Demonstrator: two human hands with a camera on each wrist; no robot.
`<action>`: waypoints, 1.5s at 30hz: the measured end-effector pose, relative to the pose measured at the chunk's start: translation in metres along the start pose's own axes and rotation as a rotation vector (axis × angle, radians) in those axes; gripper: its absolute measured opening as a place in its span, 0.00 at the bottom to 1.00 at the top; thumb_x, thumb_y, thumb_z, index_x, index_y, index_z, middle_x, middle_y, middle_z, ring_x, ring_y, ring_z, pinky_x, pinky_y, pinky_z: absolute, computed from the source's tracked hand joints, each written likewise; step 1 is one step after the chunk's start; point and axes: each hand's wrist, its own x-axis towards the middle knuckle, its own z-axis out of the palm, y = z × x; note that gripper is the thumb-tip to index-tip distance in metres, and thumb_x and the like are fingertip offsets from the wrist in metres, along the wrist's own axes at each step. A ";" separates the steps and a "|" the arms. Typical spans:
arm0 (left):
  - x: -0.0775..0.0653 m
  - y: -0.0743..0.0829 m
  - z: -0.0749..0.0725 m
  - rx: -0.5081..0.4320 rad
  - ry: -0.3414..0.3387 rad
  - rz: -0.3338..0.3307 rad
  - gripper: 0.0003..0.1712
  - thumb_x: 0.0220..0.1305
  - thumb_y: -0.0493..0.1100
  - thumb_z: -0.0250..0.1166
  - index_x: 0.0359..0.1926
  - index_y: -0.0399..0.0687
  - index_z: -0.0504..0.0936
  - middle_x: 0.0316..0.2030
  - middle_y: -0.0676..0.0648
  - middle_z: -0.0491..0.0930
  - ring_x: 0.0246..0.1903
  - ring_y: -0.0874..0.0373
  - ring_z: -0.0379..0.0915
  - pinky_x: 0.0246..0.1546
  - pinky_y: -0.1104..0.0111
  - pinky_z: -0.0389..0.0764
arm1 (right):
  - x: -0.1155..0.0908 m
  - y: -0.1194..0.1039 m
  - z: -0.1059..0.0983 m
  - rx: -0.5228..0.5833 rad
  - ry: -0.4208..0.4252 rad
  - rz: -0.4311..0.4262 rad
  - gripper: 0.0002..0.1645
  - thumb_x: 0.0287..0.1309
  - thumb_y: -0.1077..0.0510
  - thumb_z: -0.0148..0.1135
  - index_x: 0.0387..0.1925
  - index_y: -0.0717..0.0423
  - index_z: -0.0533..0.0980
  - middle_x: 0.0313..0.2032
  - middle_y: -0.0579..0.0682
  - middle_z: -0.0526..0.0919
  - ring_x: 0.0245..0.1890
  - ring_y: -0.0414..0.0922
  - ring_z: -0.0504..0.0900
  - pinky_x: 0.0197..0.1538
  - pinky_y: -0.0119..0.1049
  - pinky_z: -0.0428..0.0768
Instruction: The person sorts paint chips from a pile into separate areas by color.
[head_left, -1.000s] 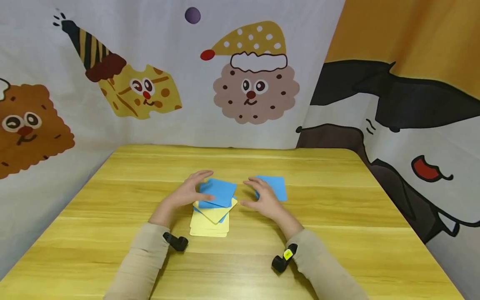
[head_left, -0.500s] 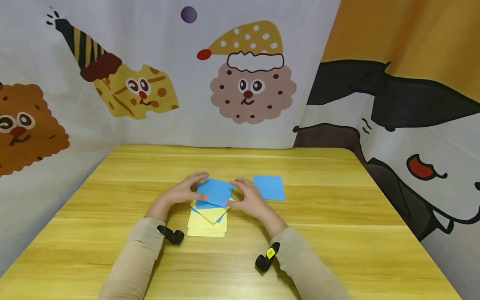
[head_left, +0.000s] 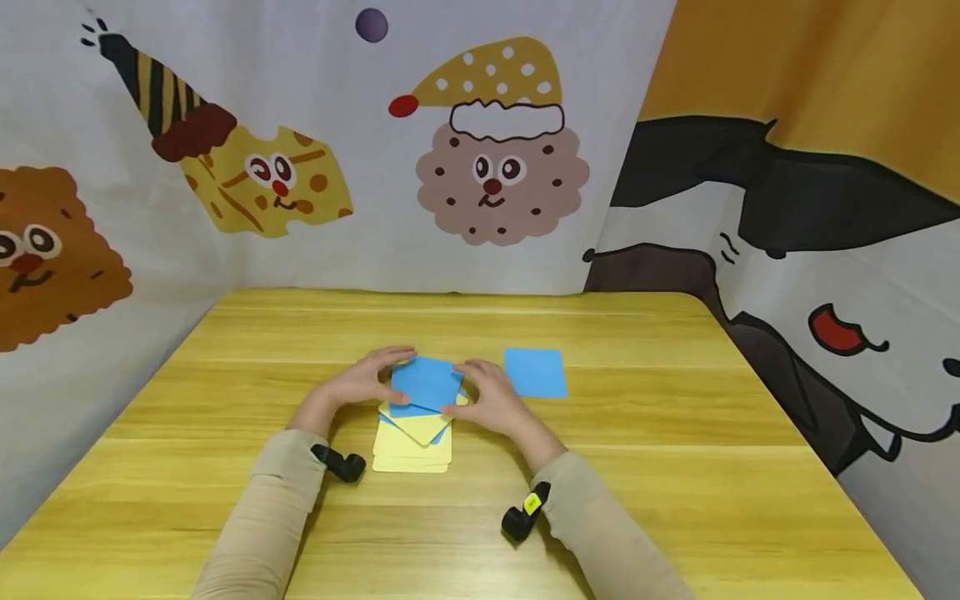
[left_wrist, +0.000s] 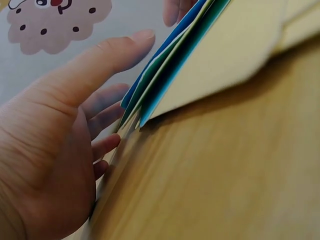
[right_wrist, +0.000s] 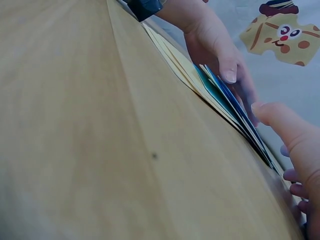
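A loose stack of blue and yellow square paper cards lies near the middle of the table, with a blue card (head_left: 427, 382) on top. Lower yellow cards (head_left: 411, 455) stick out at the near side, and others sit at angles between. My left hand (head_left: 363, 381) is at the stack's left edge, thumb and fingers spread. On the opposite edge is my right hand (head_left: 491, 398), its thumb by the near corner. In the left wrist view the thumb (left_wrist: 120, 55) is fairly straight beside the card edges. The right thumb (right_wrist: 282, 120) also extends near the edges.
A single blue card (head_left: 536, 373) lies flat to the right of the stack, beyond my right hand. The wooden table (head_left: 645, 500) ends at a cartoon-printed curtain (head_left: 300, 258). Both wrists carry small black cameras.
My right hand has moved left from beside the single blue card to the stack's right edge. My left hand has stayed at the left edge. The view has shifted slightly.
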 end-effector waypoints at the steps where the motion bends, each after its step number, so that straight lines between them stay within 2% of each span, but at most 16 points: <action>1: 0.000 -0.001 0.000 0.011 -0.002 -0.003 0.51 0.53 0.54 0.73 0.72 0.43 0.59 0.72 0.40 0.50 0.69 0.38 0.39 0.61 0.37 0.49 | 0.001 0.000 0.000 -0.010 -0.003 -0.003 0.49 0.49 0.33 0.68 0.67 0.51 0.67 0.66 0.55 0.65 0.66 0.55 0.59 0.64 0.56 0.57; 8: 0.002 -0.003 0.000 0.115 -0.003 0.001 0.52 0.49 0.58 0.74 0.71 0.45 0.62 0.71 0.42 0.54 0.69 0.38 0.42 0.59 0.36 0.52 | 0.003 -0.001 0.004 -0.071 -0.019 0.011 0.51 0.47 0.29 0.66 0.68 0.48 0.66 0.67 0.53 0.63 0.67 0.55 0.58 0.66 0.56 0.54; 14: 0.004 -0.004 0.001 0.149 0.002 0.013 0.51 0.48 0.58 0.74 0.70 0.45 0.65 0.70 0.44 0.56 0.69 0.39 0.42 0.61 0.38 0.51 | 0.004 -0.003 0.005 -0.091 -0.018 0.014 0.49 0.48 0.32 0.67 0.68 0.49 0.66 0.67 0.54 0.63 0.67 0.55 0.57 0.66 0.55 0.54; 26: 0.005 -0.004 0.001 0.078 0.025 0.020 0.49 0.48 0.54 0.75 0.68 0.41 0.66 0.69 0.41 0.56 0.68 0.38 0.43 0.60 0.39 0.54 | 0.007 -0.003 0.003 -0.083 -0.063 0.016 0.50 0.49 0.32 0.67 0.70 0.47 0.63 0.68 0.54 0.61 0.68 0.54 0.56 0.66 0.54 0.55; 35: 0.002 -0.002 0.001 0.002 0.022 0.018 0.48 0.50 0.51 0.75 0.68 0.39 0.66 0.69 0.40 0.55 0.68 0.38 0.42 0.61 0.39 0.53 | 0.010 -0.002 0.004 -0.059 -0.058 -0.003 0.51 0.47 0.33 0.69 0.69 0.50 0.65 0.66 0.55 0.62 0.66 0.53 0.57 0.65 0.53 0.57; 45: 0.002 0.001 0.001 0.000 0.035 0.011 0.49 0.49 0.51 0.76 0.69 0.42 0.65 0.70 0.43 0.54 0.69 0.41 0.42 0.62 0.42 0.54 | 0.009 -0.003 -0.001 0.006 -0.027 -0.026 0.53 0.44 0.36 0.72 0.68 0.55 0.65 0.65 0.56 0.62 0.65 0.55 0.56 0.62 0.54 0.61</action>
